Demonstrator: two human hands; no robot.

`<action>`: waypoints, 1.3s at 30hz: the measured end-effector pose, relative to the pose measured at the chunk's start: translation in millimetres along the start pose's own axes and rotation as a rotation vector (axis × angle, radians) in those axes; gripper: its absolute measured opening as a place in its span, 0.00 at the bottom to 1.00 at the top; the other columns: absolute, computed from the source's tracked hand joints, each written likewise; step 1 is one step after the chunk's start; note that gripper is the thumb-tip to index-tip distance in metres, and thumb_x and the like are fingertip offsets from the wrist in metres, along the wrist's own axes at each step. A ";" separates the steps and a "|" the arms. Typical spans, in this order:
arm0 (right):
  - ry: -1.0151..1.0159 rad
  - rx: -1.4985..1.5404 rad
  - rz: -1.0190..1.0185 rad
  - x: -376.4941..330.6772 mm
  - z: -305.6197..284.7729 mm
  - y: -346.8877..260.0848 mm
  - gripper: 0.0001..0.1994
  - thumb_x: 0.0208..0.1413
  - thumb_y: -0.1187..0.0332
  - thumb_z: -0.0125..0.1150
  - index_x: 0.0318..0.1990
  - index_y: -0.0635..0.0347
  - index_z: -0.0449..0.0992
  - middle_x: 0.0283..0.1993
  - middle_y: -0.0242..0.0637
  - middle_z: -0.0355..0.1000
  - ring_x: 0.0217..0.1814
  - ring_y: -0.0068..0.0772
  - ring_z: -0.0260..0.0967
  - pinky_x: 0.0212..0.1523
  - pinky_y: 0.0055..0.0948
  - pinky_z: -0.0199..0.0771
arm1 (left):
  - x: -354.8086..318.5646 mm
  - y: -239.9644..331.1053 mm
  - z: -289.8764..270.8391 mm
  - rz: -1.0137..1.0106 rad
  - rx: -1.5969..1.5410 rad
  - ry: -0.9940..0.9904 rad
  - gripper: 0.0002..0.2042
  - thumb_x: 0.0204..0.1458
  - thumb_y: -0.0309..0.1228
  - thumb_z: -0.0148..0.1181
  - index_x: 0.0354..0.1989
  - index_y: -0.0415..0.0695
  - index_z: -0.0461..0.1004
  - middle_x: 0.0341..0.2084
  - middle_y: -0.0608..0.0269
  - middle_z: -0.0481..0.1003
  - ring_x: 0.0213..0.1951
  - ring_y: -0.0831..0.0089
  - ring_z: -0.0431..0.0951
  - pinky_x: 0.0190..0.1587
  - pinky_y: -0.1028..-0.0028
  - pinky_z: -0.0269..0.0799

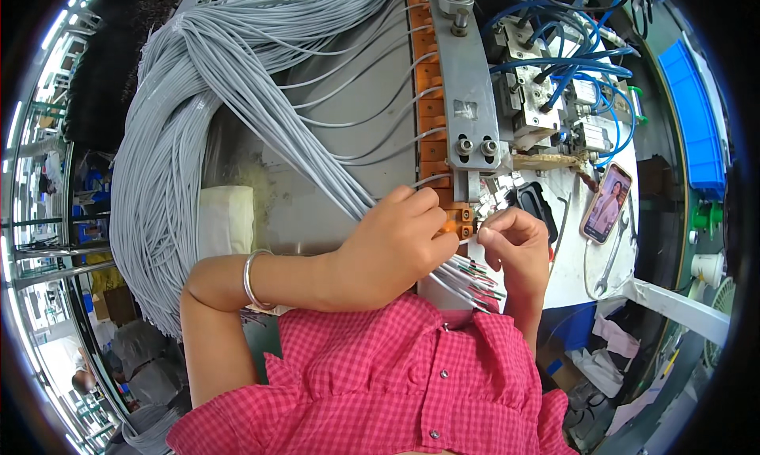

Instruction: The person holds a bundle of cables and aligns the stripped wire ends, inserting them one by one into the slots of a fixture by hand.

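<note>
Beside one orange fixture strip [431, 107], the left hand [400, 245] curls around one grey cable bundle [289, 150]; the right hand [516, 248] pinches, contents unclear.

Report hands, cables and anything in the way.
Left hand over grey cables, near orange fixture. Right hand beside fixture's near end; grip unclear. Nothing visibly blocking.
</note>
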State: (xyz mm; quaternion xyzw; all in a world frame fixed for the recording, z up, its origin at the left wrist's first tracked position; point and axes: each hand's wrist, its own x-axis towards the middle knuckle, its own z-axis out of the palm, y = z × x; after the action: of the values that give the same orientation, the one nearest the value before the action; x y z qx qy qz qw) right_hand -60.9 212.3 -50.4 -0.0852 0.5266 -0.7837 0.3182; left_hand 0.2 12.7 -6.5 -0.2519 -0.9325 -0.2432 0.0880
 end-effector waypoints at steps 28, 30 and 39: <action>0.233 -0.243 -0.116 -5.0 11.6 -5.6 0.02 0.50 0.79 0.59 0.32 0.67 0.75 0.27 0.29 0.70 0.30 0.14 0.67 0.31 0.14 0.66 | 0.8 4.4 -17.1 -0.128 0.098 -0.083 0.11 0.26 0.22 0.57 0.24 0.41 0.68 0.22 0.61 0.65 0.32 0.62 0.66 0.34 0.66 0.60; 0.088 -0.368 -0.173 -4.3 16.2 -10.0 0.02 0.50 0.80 0.59 0.32 0.68 0.75 0.28 0.30 0.71 0.31 0.15 0.67 0.31 0.14 0.66 | 3.6 3.6 -18.2 -0.102 0.041 -0.066 0.11 0.27 0.22 0.57 0.25 0.40 0.69 0.21 0.61 0.65 0.31 0.62 0.67 0.33 0.66 0.60; 0.196 -0.146 -0.164 -3.9 21.9 -1.9 0.03 0.49 0.79 0.61 0.33 0.69 0.76 0.30 0.32 0.73 0.30 0.17 0.69 0.31 0.14 0.68 | -0.3 1.3 -17.3 -0.101 0.100 0.013 0.16 0.27 0.24 0.59 0.31 0.39 0.71 0.21 0.61 0.67 0.27 0.63 0.69 0.30 0.66 0.62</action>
State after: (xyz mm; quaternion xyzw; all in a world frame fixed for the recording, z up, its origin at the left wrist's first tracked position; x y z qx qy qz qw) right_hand -48.3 198.2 -38.5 -0.0736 0.6019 -0.7713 0.1932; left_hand 1.8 5.0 9.0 -0.1983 -0.9545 -0.2019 0.0942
